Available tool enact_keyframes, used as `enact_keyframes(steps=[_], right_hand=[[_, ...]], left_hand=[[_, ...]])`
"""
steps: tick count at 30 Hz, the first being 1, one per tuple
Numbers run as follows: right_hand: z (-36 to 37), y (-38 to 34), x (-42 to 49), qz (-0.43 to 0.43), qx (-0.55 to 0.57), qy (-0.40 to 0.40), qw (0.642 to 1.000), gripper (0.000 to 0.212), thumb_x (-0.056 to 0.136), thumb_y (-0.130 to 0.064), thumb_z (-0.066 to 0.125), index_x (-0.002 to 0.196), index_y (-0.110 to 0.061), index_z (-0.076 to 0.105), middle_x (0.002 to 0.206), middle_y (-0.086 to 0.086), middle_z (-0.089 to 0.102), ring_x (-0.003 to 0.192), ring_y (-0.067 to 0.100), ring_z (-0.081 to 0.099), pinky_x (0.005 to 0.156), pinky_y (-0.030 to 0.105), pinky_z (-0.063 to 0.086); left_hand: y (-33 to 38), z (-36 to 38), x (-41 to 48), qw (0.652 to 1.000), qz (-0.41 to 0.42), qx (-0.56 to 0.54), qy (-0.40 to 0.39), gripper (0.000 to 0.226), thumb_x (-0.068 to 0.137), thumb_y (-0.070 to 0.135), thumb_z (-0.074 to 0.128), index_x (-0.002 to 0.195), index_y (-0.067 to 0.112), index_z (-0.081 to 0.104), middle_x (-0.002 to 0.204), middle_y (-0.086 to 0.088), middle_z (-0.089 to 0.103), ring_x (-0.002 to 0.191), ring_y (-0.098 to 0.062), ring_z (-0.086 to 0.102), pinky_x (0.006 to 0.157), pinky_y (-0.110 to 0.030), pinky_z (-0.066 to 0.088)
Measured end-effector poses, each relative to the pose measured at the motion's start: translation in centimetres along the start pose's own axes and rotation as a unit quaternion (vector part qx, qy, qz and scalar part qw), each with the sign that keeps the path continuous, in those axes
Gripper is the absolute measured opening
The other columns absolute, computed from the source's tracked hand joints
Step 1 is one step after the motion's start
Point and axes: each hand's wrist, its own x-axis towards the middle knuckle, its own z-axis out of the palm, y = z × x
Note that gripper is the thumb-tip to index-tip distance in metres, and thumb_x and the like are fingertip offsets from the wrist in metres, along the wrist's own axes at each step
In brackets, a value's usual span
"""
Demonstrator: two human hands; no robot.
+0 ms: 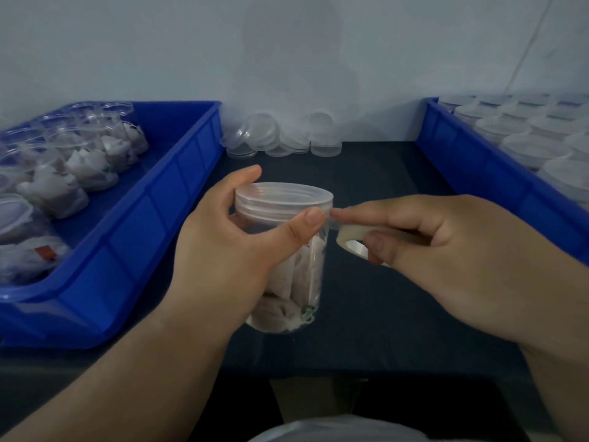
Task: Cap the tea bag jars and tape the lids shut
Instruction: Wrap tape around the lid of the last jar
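Capped jar point(293, 272) gripped by left hand point(229, 250); tape roll point(353, 242) pinched by right hand point(446, 250), strip pressed against lid point(283, 199).

Jar point(287, 250) between bins point(134, 224), lids point(280, 135) behind

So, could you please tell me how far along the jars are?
Done: capped jars stand in the right bin. In hand: the left hand grips a capped jar while the right hand holds the tape roll, strip reaching the lid. Left: open jars wait in the left bin, with loose lids behind.
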Motion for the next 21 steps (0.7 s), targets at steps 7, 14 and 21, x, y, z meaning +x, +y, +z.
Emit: enact_keyframes(steps=[7, 14, 21], right_hand=[[-0.08, 0.09, 0.33, 0.006, 0.016, 0.002, 1.0, 0.039, 0.08, -0.054, 0.046, 0.108, -0.081, 0.042, 0.087, -0.038, 0.065, 0.079, -0.003, 0.066, 0.072, 0.009, 0.045], [-0.83, 0.65, 0.69, 0.02, 0.015, 0.043, 0.999, 0.03, 0.076, -0.067, 0.046, 0.099, -0.057, 0.062, 0.085, -0.026, 0.066, 0.08, -0.007, 0.061, 0.055, 0.013, 0.044], [-0.26, 0.43, 0.98, 0.016, -0.016, 0.095, 0.995, 0.019, 0.078, -0.058, 0.052, 0.086, -0.049, 0.066, 0.088, -0.034, 0.062, 0.084, -0.013, 0.056, 0.069, -0.003, 0.034]], left_hand=[[0.03, -0.02, -0.01, 1.0, -0.02, -0.001, -0.009, 0.098, 0.041, 0.083, 0.073, 0.132, 0.053, 0.053, 0.114, 0.04, 0.061, 0.103, 0.02, 0.058, 0.066, 0.004, 0.043], [0.25, 0.09, -0.07, 0.998, -0.037, -0.032, -0.041, 0.105, 0.034, 0.085, 0.077, 0.131, 0.049, 0.059, 0.11, 0.037, 0.065, 0.097, 0.017, 0.063, 0.067, -0.002, 0.049], [0.08, 0.64, -0.27, 0.987, -0.085, -0.12, -0.062, 0.109, 0.027, 0.082, 0.085, 0.126, 0.042, 0.064, 0.106, 0.019, 0.074, 0.097, -0.007, 0.074, 0.091, -0.04, 0.055]])
